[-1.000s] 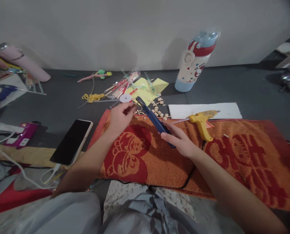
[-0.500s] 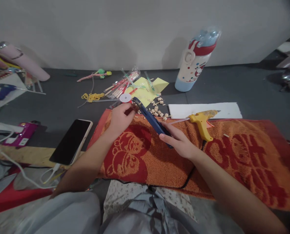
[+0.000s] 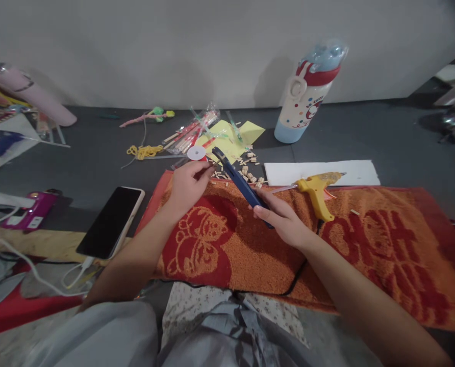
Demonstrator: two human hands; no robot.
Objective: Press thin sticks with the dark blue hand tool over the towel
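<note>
My right hand (image 3: 283,216) is wrapped round a long dark blue hand tool (image 3: 243,188) with a metal part near its far tip; its exact kind is unclear. The tool slants up and left above an orange towel (image 3: 266,255). Just left of the tip, my left hand (image 3: 191,186) pinches a small thin piece, mostly hidden by the fingers, whose end points at the tool. Behind the tool, several small cut wooden bits (image 3: 246,176) lie scattered at the towel's far edge. A yellow glue gun (image 3: 317,191) rests to the right of my right hand.
A white board (image 3: 353,172) lies partly beneath the glue gun. Farther back are yellow paper (image 3: 252,131), bagged sticks (image 3: 185,135), yellow cord (image 3: 145,152), a white spool (image 3: 196,152) and an upright bottle (image 3: 302,102). To the left lie a phone (image 3: 110,221) and purple power strip (image 3: 36,211).
The blue tool's tip has shifted slightly right and up, leaving a gap from my left fingers. My left hand has drawn a little to the left.
</note>
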